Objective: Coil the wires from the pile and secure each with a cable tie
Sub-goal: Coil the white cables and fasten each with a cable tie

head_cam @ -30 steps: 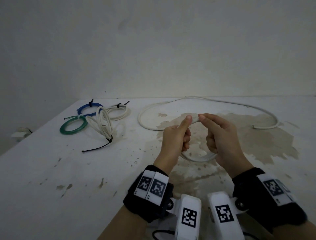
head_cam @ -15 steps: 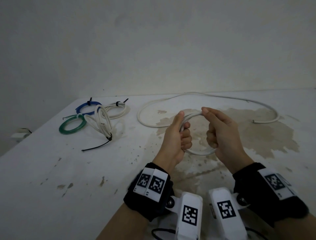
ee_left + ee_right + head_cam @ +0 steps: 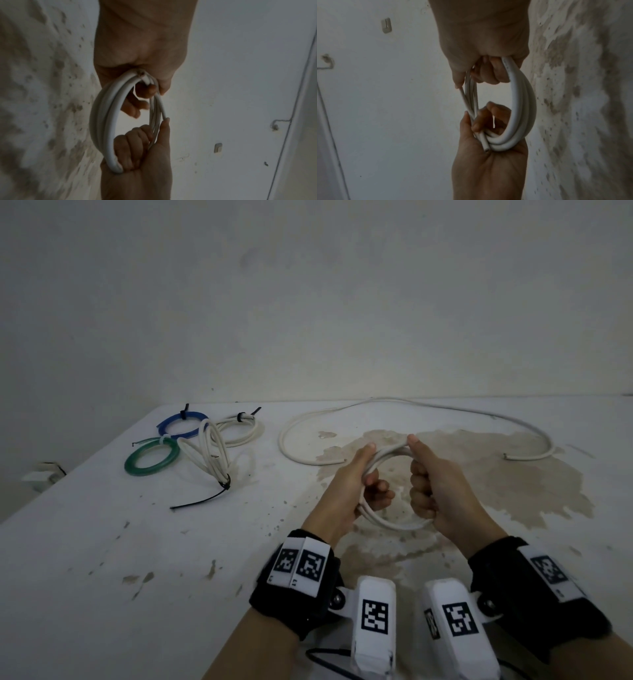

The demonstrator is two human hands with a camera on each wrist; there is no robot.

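White wire coil (image 3: 383, 518) (several loops) sits gripped inside curled fingers of left hand (image 3: 346, 487) and right hand (image 3: 442, 491).

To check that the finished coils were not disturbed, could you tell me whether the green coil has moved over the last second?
No. The green coil lies where it did, against the blue coil, near the table's left edge.

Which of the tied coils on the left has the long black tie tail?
The white elongated coil, nearest the camera of the four. Its black cable tie trails a long tail across the table; the blue coil, green coil and far white coil show only short stubs.
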